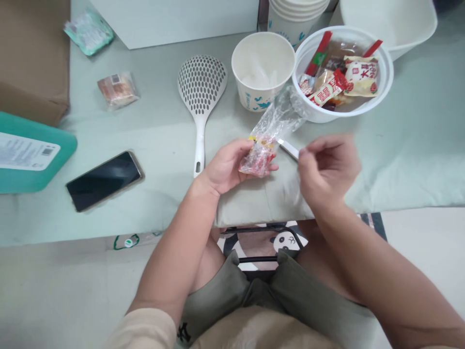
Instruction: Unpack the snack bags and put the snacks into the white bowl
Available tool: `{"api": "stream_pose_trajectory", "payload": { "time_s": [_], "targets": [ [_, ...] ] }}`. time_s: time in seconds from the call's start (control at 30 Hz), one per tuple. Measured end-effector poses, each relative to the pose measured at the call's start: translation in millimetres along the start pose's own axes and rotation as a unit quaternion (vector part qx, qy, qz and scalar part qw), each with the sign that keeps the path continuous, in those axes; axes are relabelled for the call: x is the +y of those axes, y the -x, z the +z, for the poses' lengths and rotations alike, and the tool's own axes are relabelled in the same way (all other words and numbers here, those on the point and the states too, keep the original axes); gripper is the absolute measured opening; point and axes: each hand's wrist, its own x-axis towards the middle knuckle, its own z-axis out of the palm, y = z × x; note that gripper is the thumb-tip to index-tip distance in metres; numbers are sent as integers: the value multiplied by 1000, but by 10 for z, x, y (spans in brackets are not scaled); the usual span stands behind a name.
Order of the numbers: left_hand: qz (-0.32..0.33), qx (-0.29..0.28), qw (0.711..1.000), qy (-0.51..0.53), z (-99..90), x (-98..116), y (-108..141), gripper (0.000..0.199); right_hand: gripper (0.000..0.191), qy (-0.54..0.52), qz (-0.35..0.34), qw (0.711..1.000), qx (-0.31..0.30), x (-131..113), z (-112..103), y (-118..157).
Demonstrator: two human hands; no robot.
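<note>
My left hand (pixel 232 162) is closed around a crinkled clear plastic bag (pixel 278 116) with small red and yellow pieces in its lower end. The bag's loose end reaches up towards a paper cup (pixel 263 63) with whitish, translucent contents. My right hand (pixel 329 167), smeared by motion, is to the right of the bag with its fingers curled together. Whatever they may hold is hidden. A slim white strip (pixel 289 150) shows between the bag and my right fingertips; whether I am touching it I cannot tell. Beyond my right hand stands a white bowl (pixel 387 80) of wrapped snacks.
A white slotted skimmer (pixel 201 92) lies left of the cup. Farther left are a phone (pixel 105 180), a small wrapped snack (pixel 116 90), a green packet (pixel 89 32) and a teal container (pixel 36 152). Stacked paper cups (pixel 296 22) and a white tub (pixel 392 19) stand behind.
</note>
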Motion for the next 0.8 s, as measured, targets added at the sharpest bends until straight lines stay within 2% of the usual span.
{"api": "stream_pose_trajectory", "payload": {
  "time_s": [0.07,0.13,0.3,0.4,0.6,0.8],
  "targets": [
    [12,15,1000,8,52,8,-7,30,7,2,9,996,-89,-74,44,41],
    [20,28,999,14,100,9,-10,27,14,15,16,990,-140,-112,95,60],
    [35,19,999,34,138,-36,-38,17,4,42,-10,990,-133,-123,144,50],
    [29,17,999,40,144,-50,-51,18,10,37,-50,989,-131,-132,135,59],
    [23,94,993,66,221,-1,-31,12,13,-13,-138,977,-161,-138,138,102],
    [92,154,977,113,179,64,-46,15,15,-42,-170,962,-210,-176,123,126]
  ]
}}
